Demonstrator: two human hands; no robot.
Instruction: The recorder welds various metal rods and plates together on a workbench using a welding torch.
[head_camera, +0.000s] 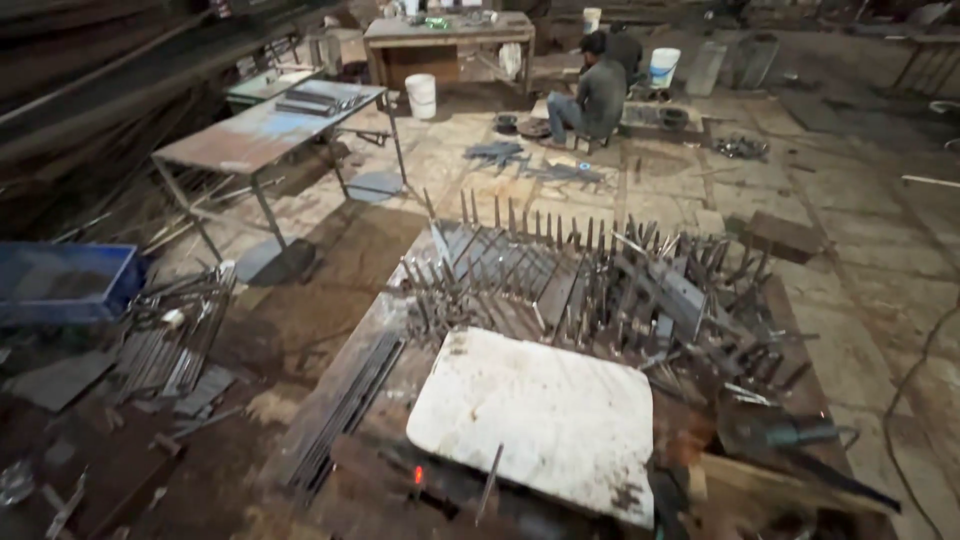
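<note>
Neither hand in view, so no telling whether either grip is open, closed or holding anything. Nearest the camera, at 6 o'clock, a low desk (350, 365) of dark, rusty metal, carrying a white slab (540, 415) with rounded corners, scuffed and stained, lying flat. Across the slab's near edge, a thin metal rod (489, 483), tilted, its lower end off the slab. Just at 7 o'clock of the rod, a small red light (418, 474) glowing on dark equipment. Beyond the slab, toward 12 o'clock, a dense heap of welded metal pieces (590, 290), flat plates with short rods standing up from them, many upright, others tipped over toward 2 o'clock. Along the desk's edge at 9 o'clock of the slab, a bundle of flat metal strips (345, 410) lying lengthwise. At 4 o'clock, a dark power tool (795, 433) lying on its side, details too dim to make out. On the floor at 9 o'clock, a blue crate (65, 283) and a loose pile of scrap bars (175, 335). Farther off at 11 o'clock, a tall metal desk (265, 130) with a bluish top. At 12 o'clock, well apart from everything here, a person (592, 95) crouched with back turned, beside a white bucket (421, 95).
</note>
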